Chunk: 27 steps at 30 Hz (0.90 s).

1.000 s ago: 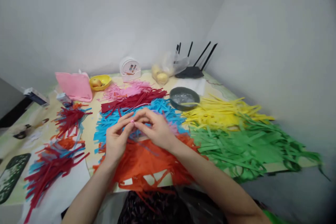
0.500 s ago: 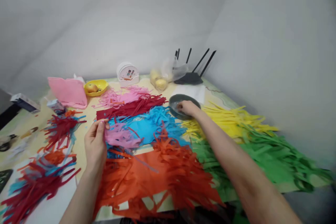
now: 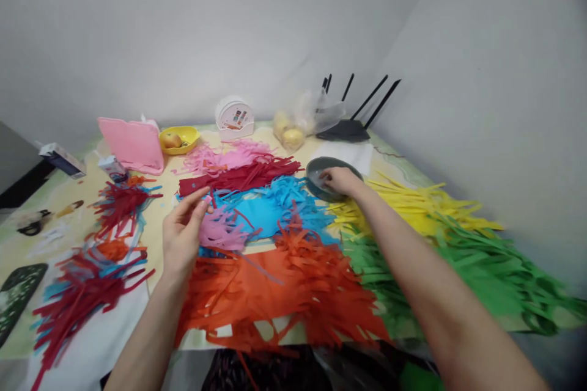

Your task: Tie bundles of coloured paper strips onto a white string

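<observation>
Wall (image 3: 206,36) well behind, bowl's rim (image 3: 314,166) surrounds right fingers (image 3: 327,177)

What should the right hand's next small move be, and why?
Probably pinch a single piece and lift it clear of the round dark grey-green bowl: the right hand has its fingertips lowered inside, though what they touch is unclear, while the left hand holds a small bright-pink piece at its fingertips.

Apple (image 3: 171,140) in yellow bowl (image 3: 189,135); router (image 3: 343,131) near wall (image 3: 275,24).
</observation>
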Available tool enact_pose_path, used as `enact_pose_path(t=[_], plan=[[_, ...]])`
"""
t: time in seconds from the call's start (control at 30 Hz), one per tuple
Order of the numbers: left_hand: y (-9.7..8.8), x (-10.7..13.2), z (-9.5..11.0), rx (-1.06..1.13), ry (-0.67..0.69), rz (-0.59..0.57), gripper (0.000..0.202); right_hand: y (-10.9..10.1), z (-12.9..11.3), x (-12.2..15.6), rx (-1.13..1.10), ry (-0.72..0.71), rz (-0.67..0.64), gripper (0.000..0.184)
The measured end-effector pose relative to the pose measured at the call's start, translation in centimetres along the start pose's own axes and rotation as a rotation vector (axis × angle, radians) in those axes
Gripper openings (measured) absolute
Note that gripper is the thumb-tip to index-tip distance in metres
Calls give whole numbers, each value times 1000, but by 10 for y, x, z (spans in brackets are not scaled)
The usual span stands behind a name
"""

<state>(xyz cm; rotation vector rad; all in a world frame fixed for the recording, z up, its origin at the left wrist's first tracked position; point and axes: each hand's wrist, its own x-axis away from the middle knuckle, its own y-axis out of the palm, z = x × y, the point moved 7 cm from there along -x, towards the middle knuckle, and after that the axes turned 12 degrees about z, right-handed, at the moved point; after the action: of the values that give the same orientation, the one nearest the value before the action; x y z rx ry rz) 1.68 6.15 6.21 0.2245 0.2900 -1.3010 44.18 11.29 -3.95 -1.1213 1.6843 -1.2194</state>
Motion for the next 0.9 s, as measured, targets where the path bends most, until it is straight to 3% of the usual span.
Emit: enact_pose_path(t=[0.1, 0.2, 0.3, 0.37, 0.4, 0.53, 0.77, 0.9], plan=[[-3, 3, 9, 17, 37, -52, 22, -25, -3, 8, -95, 61, 140, 14], [-6, 12, 14, -45, 72, -112, 16, -48, -27, 36, -231, 73, 284, 23], [-8, 28, 19, -108, 100, -154, 15, -57, -80, 93, -508, -27, 350, 26], [-8, 42, 23, -129, 117, -180, 14, -59, -125, 141, -1070, -122, 309, 19], [-8, 49, 25, -136, 128, -195, 14, -56, -146, 163, -1247, -137, 254, 16], [-7, 74, 31, -152, 166, -230, 10, -46, -203, 224, -1517, -76, 148, 13], [-15, 94, 25, -167, 163, -211, 9, -28, -219, 245, -1605, 36, 135, 16], [-18, 99, 27, -235, 248, -205, 8, -24, -221, 247, -1595, 40, 129, 16]])
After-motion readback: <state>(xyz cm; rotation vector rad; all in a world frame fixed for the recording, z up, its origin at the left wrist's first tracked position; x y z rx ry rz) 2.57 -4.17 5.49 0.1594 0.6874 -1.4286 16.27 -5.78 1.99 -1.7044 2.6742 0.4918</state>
